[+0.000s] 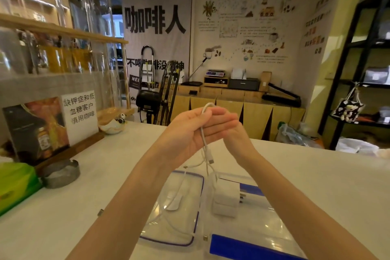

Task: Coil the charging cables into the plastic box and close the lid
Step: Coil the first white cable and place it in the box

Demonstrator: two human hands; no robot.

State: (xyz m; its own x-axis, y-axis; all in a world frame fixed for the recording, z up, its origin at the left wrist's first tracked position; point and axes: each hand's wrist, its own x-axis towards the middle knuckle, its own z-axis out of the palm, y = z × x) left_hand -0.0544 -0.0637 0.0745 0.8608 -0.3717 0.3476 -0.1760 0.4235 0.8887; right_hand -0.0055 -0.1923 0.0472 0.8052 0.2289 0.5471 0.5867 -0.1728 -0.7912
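Midway through the coiling, by the look of things; nothing yet settled for good inside the plastic box [272, 228], lid [175, 207] off and lying flat just left of it on the white counter [316, 175].

Left hand [190, 131] raised above the counter, palm up, fingers loosely curled rather than clenched, with a white charging cable [203, 131] looped over the forefinger and pinned under the thumb; right hand [230, 126] pressed close behind it, fingers extended, apparently steadying or feeding the loop, though whether actually pinching the cable cannot be told.

Below the hands, loose strands dangling, one connector end [211, 161] hanging free, the rest trailing down across the lid and toward the box; a white charger plug [226, 200] standing at the box's near-left edge, seemingly tied to one strand.

Left to do, as a judgement: finish winding the slack, lay the coil in the box, deal with any second cable, seat the lid, press the blue clips [251, 247] shut.

Hard to make out: how many separate cables, since the white strands cross and blur against clear plastic; whether the plug sits inside the box or on its rim; the box's lower right corner cut off by the frame; the right hand's fingertips hidden behind the left.
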